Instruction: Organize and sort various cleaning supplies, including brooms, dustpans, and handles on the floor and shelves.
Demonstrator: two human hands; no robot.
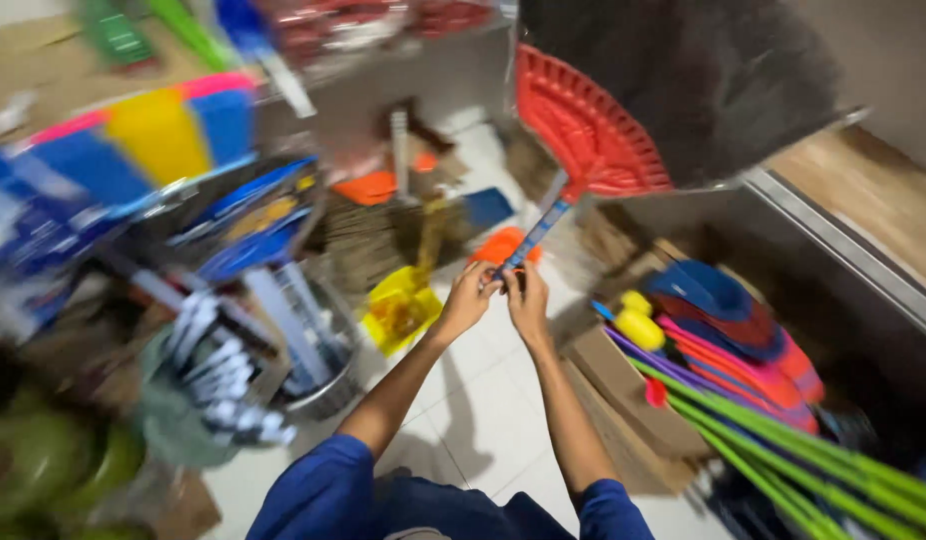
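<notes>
I hold a broom up in front of me, its red plastic head [591,130] topped by dark bristles [683,80] at the upper middle. The blue-wrapped handle [539,226] runs down to my hands. My left hand [469,297] and my right hand [527,296] both grip the handle's lower end, side by side and touching. My arms in blue sleeves reach up from the bottom of the view.
A cardboard box [623,385] on the right holds brooms with green and pink handles [783,440] and blue and red heads [738,320]. A metal tub [328,390] of tools stands at left. A yellow dustpan [401,308] lies on the white tiled floor [483,400]. Shelves of goods sit at left.
</notes>
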